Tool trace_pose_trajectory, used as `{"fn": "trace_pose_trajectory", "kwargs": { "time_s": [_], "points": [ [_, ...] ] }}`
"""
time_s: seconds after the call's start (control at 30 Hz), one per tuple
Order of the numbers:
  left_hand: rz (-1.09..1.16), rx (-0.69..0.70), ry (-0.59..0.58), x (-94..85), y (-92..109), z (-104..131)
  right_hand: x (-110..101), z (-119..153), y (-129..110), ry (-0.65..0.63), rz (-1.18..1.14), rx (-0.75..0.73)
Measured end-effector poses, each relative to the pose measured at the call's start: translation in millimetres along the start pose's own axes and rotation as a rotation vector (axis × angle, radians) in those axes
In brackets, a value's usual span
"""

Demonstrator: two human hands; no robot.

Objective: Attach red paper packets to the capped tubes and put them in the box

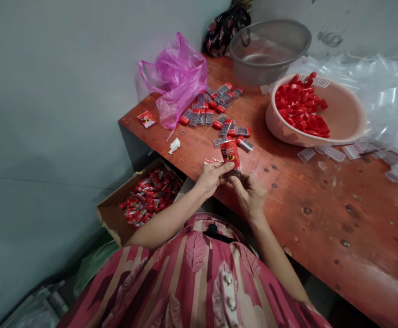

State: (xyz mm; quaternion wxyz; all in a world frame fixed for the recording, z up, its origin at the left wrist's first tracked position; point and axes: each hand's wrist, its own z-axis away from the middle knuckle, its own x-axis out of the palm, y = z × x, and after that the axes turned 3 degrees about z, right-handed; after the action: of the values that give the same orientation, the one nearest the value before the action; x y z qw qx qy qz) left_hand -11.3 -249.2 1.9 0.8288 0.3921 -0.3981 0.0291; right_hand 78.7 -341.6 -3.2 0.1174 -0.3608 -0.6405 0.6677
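Observation:
Both my hands meet at the table's near edge around a small red printed packet [230, 151]. My left hand [209, 178] pinches the packet with its thumb on the front. At the packet's lower end, the fingers of my right hand [250, 193] are closed on it; a dark part shows between the hands, and I cannot make out what it is. Just beyond lie several small clear containers with red caps and dark contents [226, 127], some on their sides. A flat red sachet [147, 119] rests near the table's left corner.
On the reddish wooden table [304, 228] stand a pink basin [347, 118] with red caps [301, 109] and a grey basin [270, 45]. Clear plastic tubes [390, 105] pile up at right. A purple bag [185, 68] lies back left. Below, a cardboard box [111, 214] holds red packets.

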Motion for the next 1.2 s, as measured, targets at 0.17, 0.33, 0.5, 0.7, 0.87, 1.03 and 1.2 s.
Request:
{"fn": "trace_pose_trajectory", "kwargs": {
  "time_s": [0.17, 0.33, 0.5, 0.7, 0.87, 1.03, 1.2],
  "points": [
    [-0.066, -0.022, -0.068, -3.5, 3.9, 0.0, 3.7, -3.8, 4.9, -0.115, -0.422, 0.319],
    [-0.133, -0.066, -0.057, -8.4, 14.6, -1.9, 5.0, -0.5, -0.9, -0.097, -0.241, 0.163],
    [-0.089, -0.066, -0.057, -7.6, 3.8, 1.3, 3.9, -5.0, -0.5, -0.062, -0.21, 0.178],
    [-0.072, -0.061, -0.04, -7.2, 4.6, 4.7, 7.0, -6.7, 4.9, -0.113, -0.398, 0.279],
    [-0.024, -0.037, -0.003, -13.7, 9.8, 7.8, 3.0, 0.3, 4.4, -0.219, -0.429, 0.218],
    [-0.042, -0.07, -0.002, -16.4, 4.5, 21.2, 7.8, -6.3, 6.1, -0.153, -0.411, 0.208],
    [-0.032, -0.082, 0.017, -23.3, 7.1, 31.1, 26.1, -14.6, -2.7, -0.201, -0.402, 0.196]
  ]
}}
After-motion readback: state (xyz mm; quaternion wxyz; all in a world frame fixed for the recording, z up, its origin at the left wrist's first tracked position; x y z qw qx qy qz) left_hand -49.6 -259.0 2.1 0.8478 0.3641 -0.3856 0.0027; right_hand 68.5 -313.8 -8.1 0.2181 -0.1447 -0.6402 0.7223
